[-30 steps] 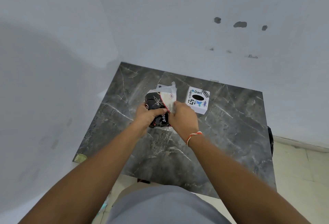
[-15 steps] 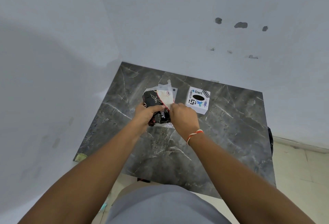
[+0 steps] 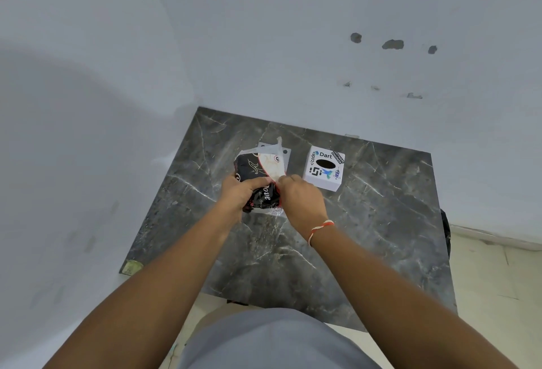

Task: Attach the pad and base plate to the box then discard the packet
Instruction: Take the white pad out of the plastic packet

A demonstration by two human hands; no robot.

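- While the left hand (image 3: 240, 194) grips the black packet (image 3: 259, 190) at frame centre, the right hand (image 3: 299, 200) pinches its pale flap (image 3: 271, 165)
- A white plate (image 3: 286, 156) lies on the marble table (image 3: 366, 236) behind the packet
- The white box (image 3: 324, 168) sits just right of them

Glossy dark marble-look table (image 3: 366, 236), polished, pale veins running through it, a soft sheen off the top. At its centre, a crinkly clear plastic packet (image 3: 271, 210), shiny film catching light, and inside it a black printed pad (image 3: 249, 168) that looks like soft cloth. At two o'clock from the packet, a white box (image 3: 322, 181), smooth and matt, with glossy-looking stickers on top. Behind, at twelve o'clock, a matt painted wall (image 3: 264, 31), chipped in spots.
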